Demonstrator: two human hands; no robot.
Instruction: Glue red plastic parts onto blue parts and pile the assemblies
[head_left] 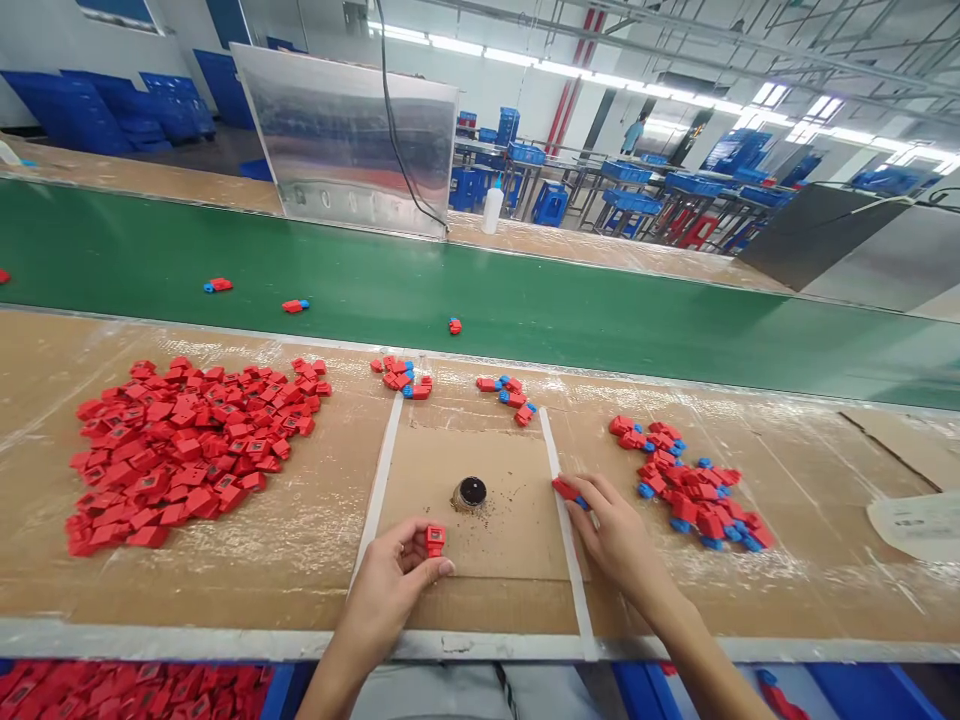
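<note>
My left hand point(396, 575) is closed on a small red plastic piece point(435, 540) with a square opening facing up, gripped between fingers and thumb above the cardboard. In my right hand point(611, 525) is a red piece with a blue end point(568, 492), pinched at the fingertips beside the right white tape strip point(559, 455). Between the hands, a round black-topped fixture point(472, 491) stands on a cardboard sheet point(502, 555), with dark crumbs scattered around it. A pile of red-and-blue pieces point(697, 495) lies to the right of my right hand.
A large heap of red pieces point(187, 440) covers the left of the table. Small clusters point(401, 378) lie near a green conveyor belt point(360, 300), which carries several pieces. Behind it are a metal panel point(352, 140) and a white bottle point(492, 208). Blue bins point(285, 690) stand below the front edge.
</note>
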